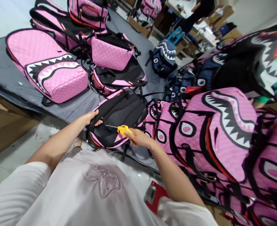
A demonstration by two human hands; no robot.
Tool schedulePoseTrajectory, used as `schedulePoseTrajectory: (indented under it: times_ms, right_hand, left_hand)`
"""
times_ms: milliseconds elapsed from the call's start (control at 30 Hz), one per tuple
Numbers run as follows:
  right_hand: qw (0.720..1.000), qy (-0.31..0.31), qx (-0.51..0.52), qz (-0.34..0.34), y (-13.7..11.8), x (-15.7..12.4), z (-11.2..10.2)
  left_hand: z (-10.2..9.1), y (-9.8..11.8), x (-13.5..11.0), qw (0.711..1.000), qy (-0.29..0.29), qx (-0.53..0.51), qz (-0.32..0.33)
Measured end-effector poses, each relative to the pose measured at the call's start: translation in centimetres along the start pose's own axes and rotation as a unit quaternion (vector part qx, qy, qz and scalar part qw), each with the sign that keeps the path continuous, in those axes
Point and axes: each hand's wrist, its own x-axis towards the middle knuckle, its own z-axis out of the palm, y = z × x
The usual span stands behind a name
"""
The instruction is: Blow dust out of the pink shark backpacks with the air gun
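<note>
A backpack lies in front of me with its black padded back up and pink edging around it. My left hand is closed around a black shoulder strap at its left side, fingertips showing past the strap. My right hand grips a yellow-handled tool over the lower part of the backpack. A thin grey rod or blade runs from the tool toward my left hand; its exact kind is unclear. Whether its tip touches the fabric I cannot tell.
Pink shark-mouth backpacks lie on the grey-covered table to the left and behind. More pink bags are piled on the right, near dark blue ones. A red object is below my right arm. Cardboard stands at left.
</note>
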Motion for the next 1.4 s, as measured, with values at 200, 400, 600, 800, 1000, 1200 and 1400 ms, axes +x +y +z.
schedulePoseTrajectory:
  times_ms: [200, 400, 600, 800, 1000, 1200, 1400]
  right_hand:
    - [0.972, 0.231, -0.041, 0.015, -1.0, -3.7, -2.4]
    - [0.947, 0.196, -0.225, 0.117, 1.9, -6.5, -3.6]
    - [0.963, 0.115, -0.21, 0.121, 4.7, -8.2, -3.9]
    - [0.959, 0.206, -0.129, 0.149, 7.5, -12.8, -4.8]
    - [0.988, 0.113, 0.028, 0.1, 10.2, -14.9, 0.5]
    - [0.962, 0.231, -0.109, 0.1, 8.8, -13.1, -0.7]
    - [0.951, 0.196, -0.213, 0.105, 9.0, -11.3, -2.0]
  left_hand:
    - [5.8, -3.7, -1.2, 0.839, 0.222, 0.412, 0.277]
    - [8.1, -5.0, -1.5, 0.647, 0.258, 0.631, 0.34]
    - [13.0, -8.3, -4.8, 0.604, 0.102, 0.665, 0.427]
    - [14.1, -9.2, -2.7, 0.782, 0.105, 0.506, 0.348]
    - [10.6, -5.5, -1.2, 0.99, 0.072, 0.105, 0.06]
    - [15.2, -9.3, -3.5, 0.754, 0.255, 0.503, 0.336]
    - [17.1, -10.3, -2.5, 0.644, 0.229, 0.673, 0.282]
